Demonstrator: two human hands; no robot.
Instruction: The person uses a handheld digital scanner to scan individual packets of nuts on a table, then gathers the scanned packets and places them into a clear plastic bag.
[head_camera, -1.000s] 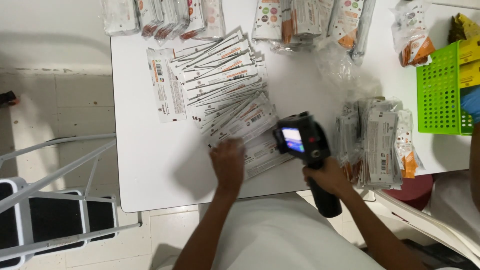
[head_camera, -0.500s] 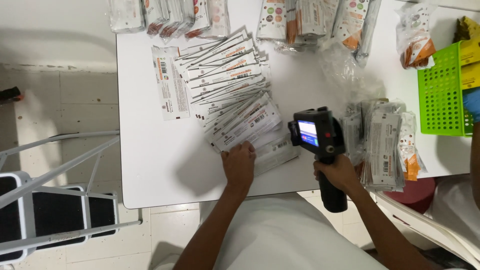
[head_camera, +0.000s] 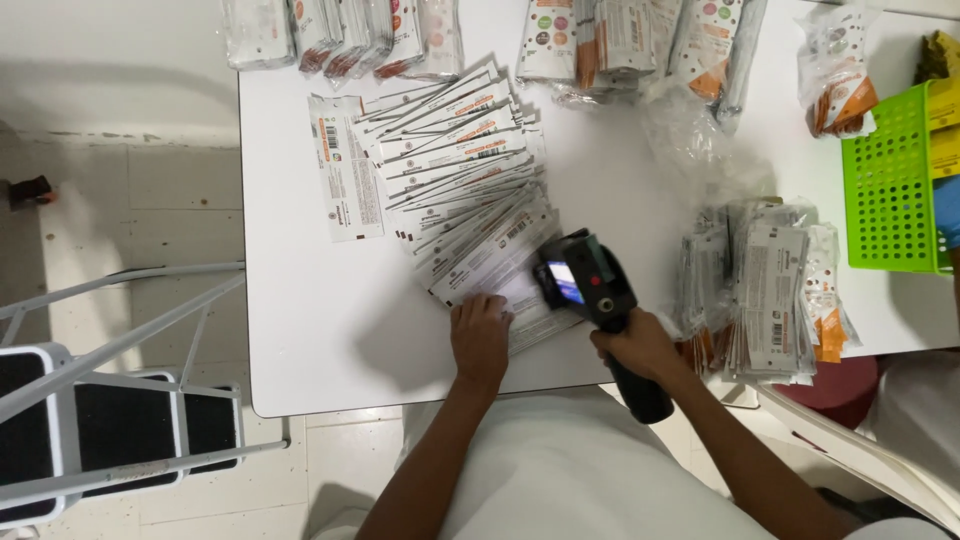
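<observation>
Your right hand grips the handheld printer shut over the fanned packets; your left hand presses flat, open, on the nearest one.

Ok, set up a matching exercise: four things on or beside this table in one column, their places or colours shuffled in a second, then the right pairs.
Things:
1. left hand
2. handheld device
3. basket
4. stepladder

Places or colours:
A. green, at the table's right edge
B. pressed flat on the fanned packets
C. on the floor, left of the table
D. black, held in the right hand

Pairs: 1-B, 2-D, 3-A, 4-C
</observation>
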